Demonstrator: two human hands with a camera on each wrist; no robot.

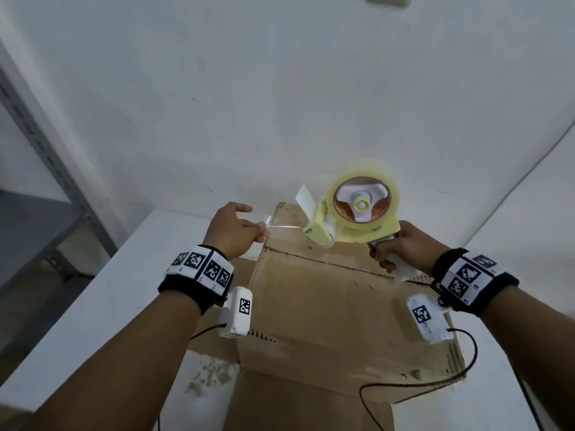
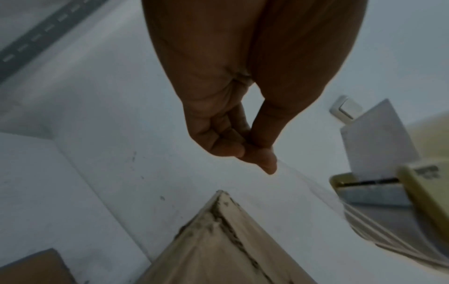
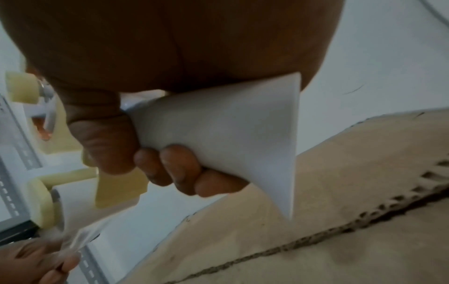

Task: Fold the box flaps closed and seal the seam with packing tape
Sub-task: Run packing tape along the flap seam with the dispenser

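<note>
- Storeroom or packing area, likely: bare white wall [image 1: 280,88], grey slotted-steel shelving rack [image 1: 46,157] at left
- White worktable [image 1: 102,290], worn brown cardboard box [image 1: 326,306]

head cam overhead; wrist cams close, share box [image 1: 311,300].

box [image 1: 311,300]: matt brown cardboard, rough frayed edges
tape [image 1: 385,181]: clear, glossy film
tape dispenser [image 1: 351,225]: smooth yellow plastic
counter [image 1: 102,306]: matt white

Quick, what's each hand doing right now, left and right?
Left hand: pinching the free end of the clear tape, pulled out above the cardboard box.
Right hand: gripping the handle of the yellow tape dispenser.
</note>
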